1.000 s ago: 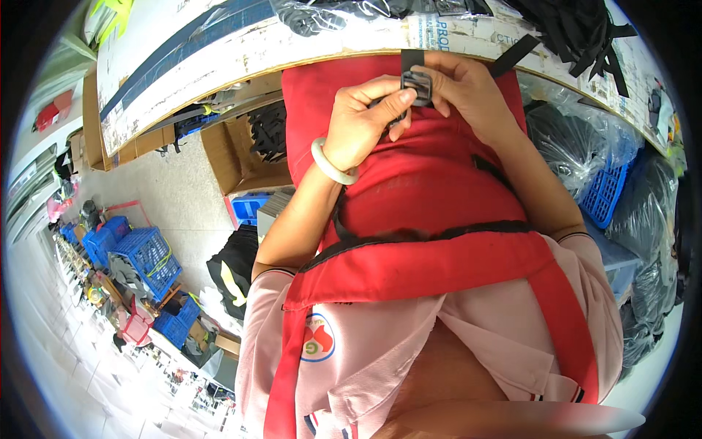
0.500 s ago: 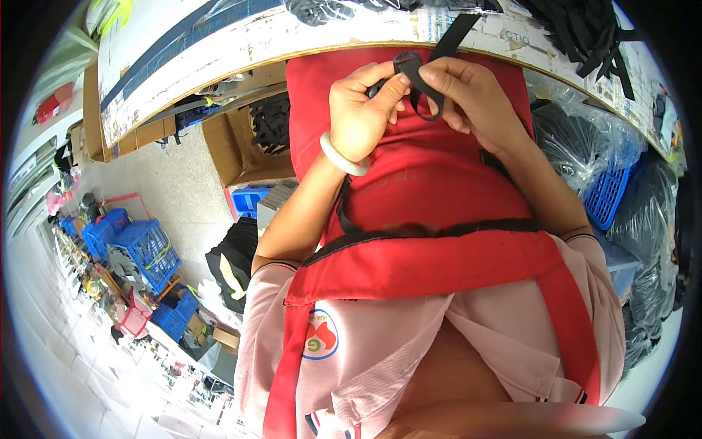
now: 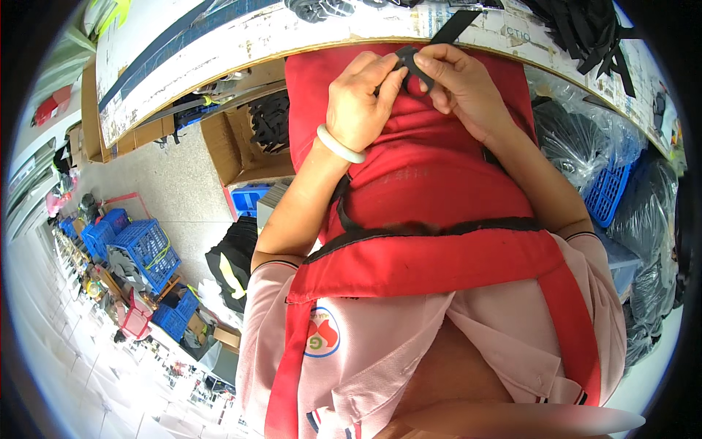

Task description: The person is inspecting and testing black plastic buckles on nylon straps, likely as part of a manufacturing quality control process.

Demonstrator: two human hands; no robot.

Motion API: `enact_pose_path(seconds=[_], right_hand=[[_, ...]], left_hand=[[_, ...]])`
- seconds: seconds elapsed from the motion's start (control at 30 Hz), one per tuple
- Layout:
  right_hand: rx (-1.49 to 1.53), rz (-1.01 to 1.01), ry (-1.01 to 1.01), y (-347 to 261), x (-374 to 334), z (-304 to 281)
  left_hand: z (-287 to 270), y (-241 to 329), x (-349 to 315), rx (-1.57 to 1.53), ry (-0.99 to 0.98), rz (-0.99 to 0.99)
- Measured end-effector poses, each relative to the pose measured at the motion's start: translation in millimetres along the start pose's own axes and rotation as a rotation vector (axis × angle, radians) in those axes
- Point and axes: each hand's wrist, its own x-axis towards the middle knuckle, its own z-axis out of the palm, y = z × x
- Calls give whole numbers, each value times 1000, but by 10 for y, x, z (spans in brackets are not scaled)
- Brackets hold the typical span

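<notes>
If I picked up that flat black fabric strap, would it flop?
The strap would probably bend, since it curves beside the right hand. Maybe not completely floppy: its free end looks straight. Looking thin, it's likely light.

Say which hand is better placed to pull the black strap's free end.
Probably the right hand: it holds the strap, and the free end sticks out beyond it; the left hand is farther off.

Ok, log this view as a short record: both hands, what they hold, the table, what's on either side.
Left hand: left hand pinches black strap; pale bracelet on wrist
Right hand: right hand grips same strap
Strap: tail reaches over the table edge
Table: white worn table; black strap pile at right
Left side: open cardboard box
Right side: blue basket
</notes>
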Motion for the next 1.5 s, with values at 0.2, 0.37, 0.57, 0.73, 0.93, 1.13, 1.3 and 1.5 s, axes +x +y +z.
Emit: enact_pose_path(seconds=[0.2, 0.37, 0.57, 0.73, 0.93, 1.13, 1.3, 1.5], right_hand=[[99, 26, -65, 21, 43, -44], [-148, -77, -56, 59, 62, -58], [-424, -671, 4, 6, -135, 137], [-322, -296, 31, -161, -157, 89], [-287, -153, 57, 3, -94, 35], [-48, -11, 29, 60, 47, -66], [-11, 99, -270, 103, 189, -10], [-263, -61, -192, 128, 290, -72]], left_hand=[[-56, -42, -66, 89, -187, 34], [-91, -110, -68, -1042, -122, -786], [-48, -4, -18, -1051, -35, -802], [47, -30, -47, -853, 67, -670], [146, 23, -133, -684, 105, -500], [-24, -27, -119, -825, 3, -513], [-515, 53, -229, -815, -205, -697], [-1924, -77, -826, -157, 191, -909]])
